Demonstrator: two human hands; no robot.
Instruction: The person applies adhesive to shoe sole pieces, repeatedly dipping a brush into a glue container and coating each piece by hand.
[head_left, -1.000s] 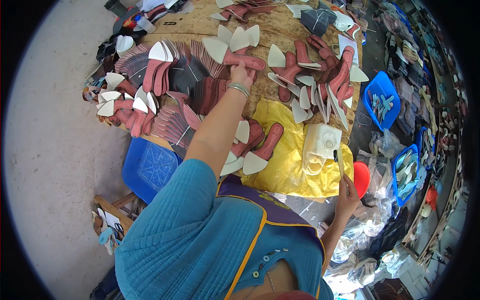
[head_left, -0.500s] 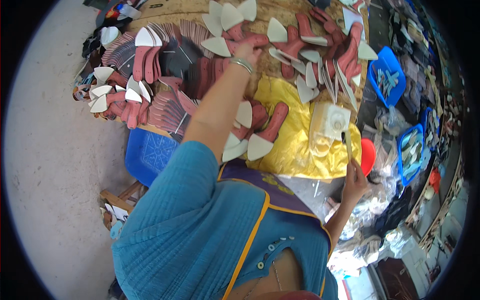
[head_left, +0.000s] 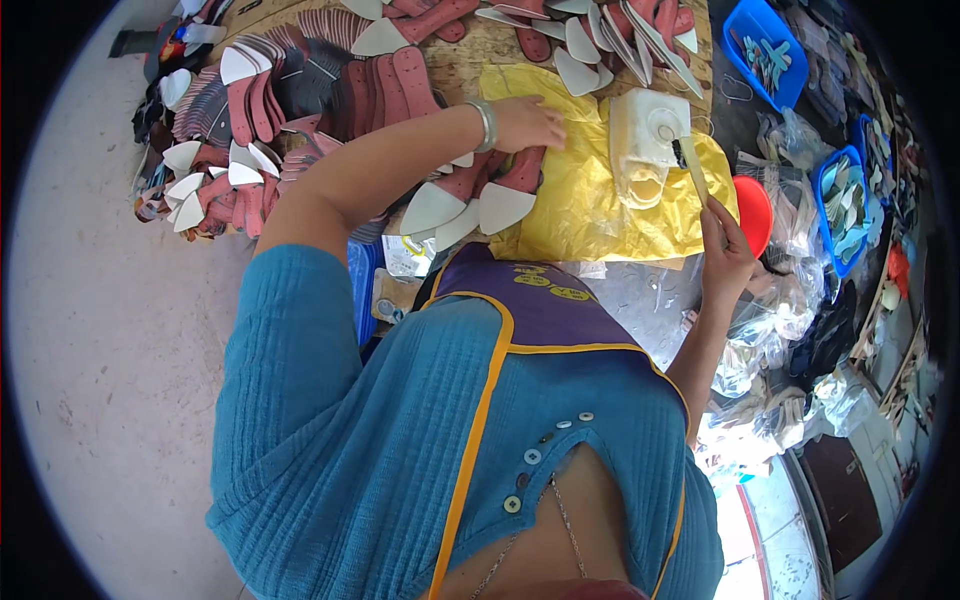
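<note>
My left hand (head_left: 525, 125) hovers over or touches the heel end of a red insole (head_left: 520, 170) with a white pointed toe piece. Its fingers are loosely bent and a little apart, and they hide that heel. More red insoles (head_left: 460, 185) with white toes lie beside it under my wrist. In my right hand (head_left: 727, 250) is a brush (head_left: 692, 170) with a flat pale handle, held upright. Its dark bristles are at the right side of a white plastic container (head_left: 640, 130), which stands on a yellow plastic sheet (head_left: 565, 215).
Fanned stacks of insoles (head_left: 390, 85) cover the wooden table's left and far parts. A red bowl (head_left: 752, 215) sits right of the sheet. Blue baskets (head_left: 765, 50) with pale pieces and clear plastic bags (head_left: 775, 310) lie on the right. Another blue basket (head_left: 365, 285) is below the table's left edge.
My left hand has come back from the far insoles to the near ones beside the yellow sheet. The view has shifted, and my right hand still holds the brush by the container.
</note>
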